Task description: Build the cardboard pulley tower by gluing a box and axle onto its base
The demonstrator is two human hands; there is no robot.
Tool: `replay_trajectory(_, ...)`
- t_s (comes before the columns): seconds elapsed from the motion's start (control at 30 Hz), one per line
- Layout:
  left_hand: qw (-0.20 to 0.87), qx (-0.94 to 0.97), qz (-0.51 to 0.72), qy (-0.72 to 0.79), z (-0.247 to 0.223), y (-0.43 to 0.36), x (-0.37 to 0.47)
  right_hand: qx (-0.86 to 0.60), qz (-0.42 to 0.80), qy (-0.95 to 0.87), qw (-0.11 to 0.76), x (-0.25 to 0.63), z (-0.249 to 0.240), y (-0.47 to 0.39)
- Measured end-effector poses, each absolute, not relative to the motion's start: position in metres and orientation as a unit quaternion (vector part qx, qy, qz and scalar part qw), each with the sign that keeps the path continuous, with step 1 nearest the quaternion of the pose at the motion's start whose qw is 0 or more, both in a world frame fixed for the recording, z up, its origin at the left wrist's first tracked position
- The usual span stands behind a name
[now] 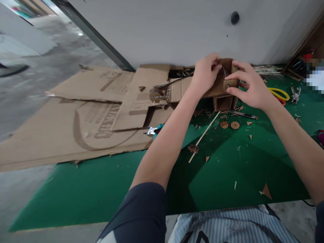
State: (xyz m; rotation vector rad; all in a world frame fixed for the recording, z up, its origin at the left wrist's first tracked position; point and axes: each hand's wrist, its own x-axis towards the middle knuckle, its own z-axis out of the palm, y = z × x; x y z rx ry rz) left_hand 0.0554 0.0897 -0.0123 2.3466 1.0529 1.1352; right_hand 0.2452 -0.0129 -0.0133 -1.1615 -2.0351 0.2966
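Observation:
A cardboard model point(181, 89) stands at the back of the green table, with an open-topped cardboard box point(226, 62) at its right end. My left hand point(206, 72) is closed at the box's left side, thumb and forefinger pinched together; what they pinch is too small to make out. Inside the box a thin rod point(224, 71) slants between my hands. My right hand point(249, 84) grips the box's right side, fingers over the wall and thumb at its near face. Below lie a wooden stick point(209, 127) bearing a stack of cardboard discs point(193, 149), and two loose discs point(235, 125).
Flattened cardboard sheets point(58, 126) cover the left of the green table point(101, 189). Teal-handled pliers point(153, 131) lie by my left forearm, a utility knife point(243, 114) before the model. Yellow-handled scissors point(279, 93) and metal pliers point(295, 94) lie right. A wall point(177, 30) stands behind.

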Motion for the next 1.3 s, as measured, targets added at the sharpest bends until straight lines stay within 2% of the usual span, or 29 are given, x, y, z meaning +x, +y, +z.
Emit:
replay_trajectory(0.97, 0.124, 0.826, 0.408, 0.368, -0.018, 0.0962, 0.0576, -0.468, 0.115, -0.783, 0.394, 0.2407, -0.0147, -0.0131)
replay_trajectory(1.3, 0.166, 0.827, 0.389, 0.37, -0.0176, 0.0962, 0.0563, -0.472, 0.121, -0.776, 0.402, 0.24, -0.0142, -0.0137)
